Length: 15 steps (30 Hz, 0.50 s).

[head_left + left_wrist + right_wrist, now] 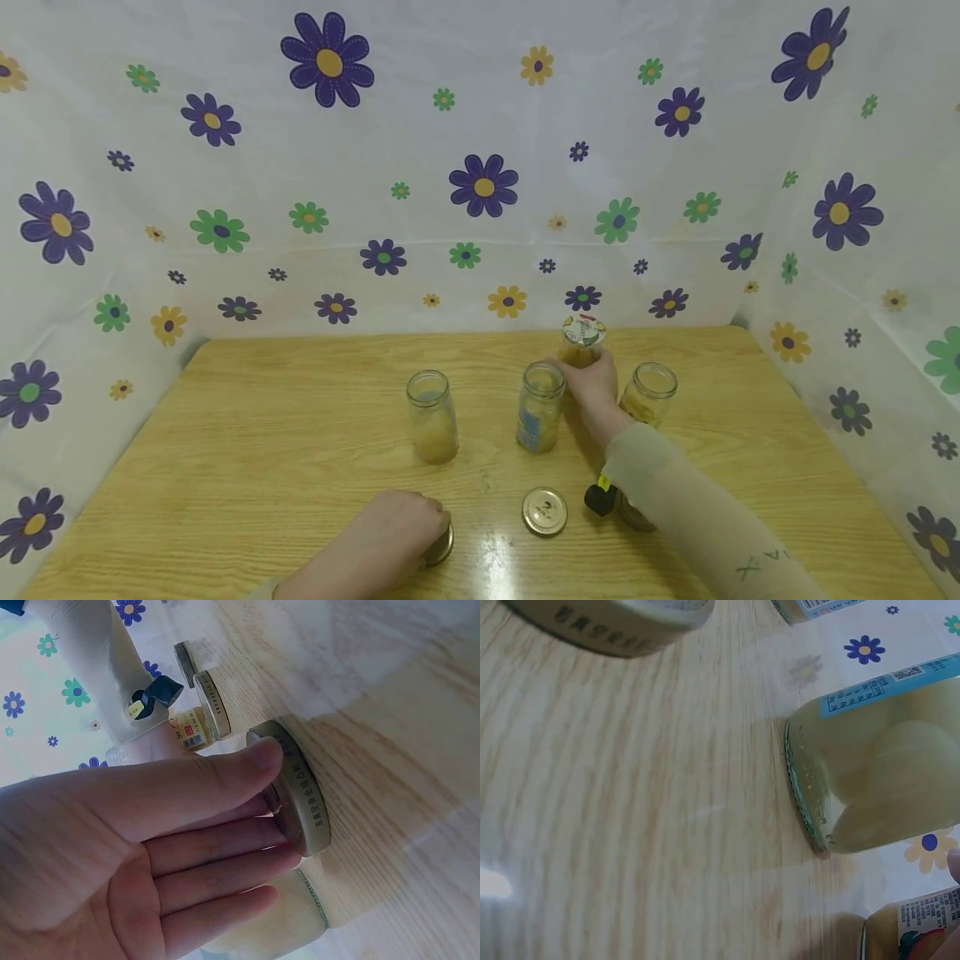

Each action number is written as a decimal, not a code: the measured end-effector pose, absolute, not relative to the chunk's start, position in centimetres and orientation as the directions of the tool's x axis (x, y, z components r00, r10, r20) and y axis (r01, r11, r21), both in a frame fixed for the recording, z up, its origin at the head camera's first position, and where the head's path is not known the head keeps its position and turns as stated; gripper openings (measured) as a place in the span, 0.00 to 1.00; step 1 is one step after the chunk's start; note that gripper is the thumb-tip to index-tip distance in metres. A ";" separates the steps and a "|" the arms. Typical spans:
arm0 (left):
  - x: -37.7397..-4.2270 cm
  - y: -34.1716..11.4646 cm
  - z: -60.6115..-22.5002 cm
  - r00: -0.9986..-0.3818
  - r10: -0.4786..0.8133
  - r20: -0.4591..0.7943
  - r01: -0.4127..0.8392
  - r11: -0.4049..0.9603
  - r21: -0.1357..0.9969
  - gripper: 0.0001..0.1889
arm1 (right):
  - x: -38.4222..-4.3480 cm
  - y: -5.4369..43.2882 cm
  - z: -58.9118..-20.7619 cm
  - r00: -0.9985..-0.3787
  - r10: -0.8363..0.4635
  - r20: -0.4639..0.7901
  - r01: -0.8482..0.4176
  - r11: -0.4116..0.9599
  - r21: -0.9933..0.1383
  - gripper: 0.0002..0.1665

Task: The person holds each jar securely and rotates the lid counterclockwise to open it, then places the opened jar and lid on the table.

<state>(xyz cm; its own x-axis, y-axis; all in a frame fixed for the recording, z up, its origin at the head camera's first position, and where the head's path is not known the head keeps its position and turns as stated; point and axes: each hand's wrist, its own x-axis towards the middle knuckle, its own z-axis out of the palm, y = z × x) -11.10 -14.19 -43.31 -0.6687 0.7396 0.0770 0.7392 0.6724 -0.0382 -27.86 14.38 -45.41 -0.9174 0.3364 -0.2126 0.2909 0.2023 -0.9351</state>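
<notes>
My left hand (390, 533) pinches a gold jar lid (300, 791) on edge at the tabletop, thumb on one face and fingers behind it. Farther back, my right hand (592, 387) grips a lidded jar (583, 330) with a colourful printed top and yellowish contents. Only a strip of its label and a few fingertips show in the right wrist view. Just left of that hand stands an open glass jar (540, 412) with a blue label and pale round pieces inside. To the right, another open jar (652, 390) is partly hidden by the right hand and sleeve.
A third open jar (433, 427) with pale contents stands left of centre. One gold lid (544, 511) lies flat in front of the middle jar. Another lid (634, 513) is partly covered by the right sleeve. Flowered white sheeting (420, 208) walls the wooden table (285, 417) at back and sides.
</notes>
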 end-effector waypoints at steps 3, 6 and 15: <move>-11.1 -14.2 -43.3 -0.666 0.742 0.077 0.741 0.670 -0.042 0.22 | -28.0 14.4 -45.5 -0.917 0.339 -0.210 0.288 0.198 -0.937 0.56; -11.1 -14.2 -43.3 -0.665 0.743 0.079 0.742 0.669 -0.042 0.22 | -28.0 14.4 -45.7 -0.914 0.344 -0.215 0.290 0.185 -0.939 0.54; -11.1 -14.2 -43.3 -0.665 0.741 0.094 0.740 0.670 -0.049 0.24 | -28.0 14.4 -45.7 -0.913 0.345 -0.217 0.293 0.184 -0.938 0.51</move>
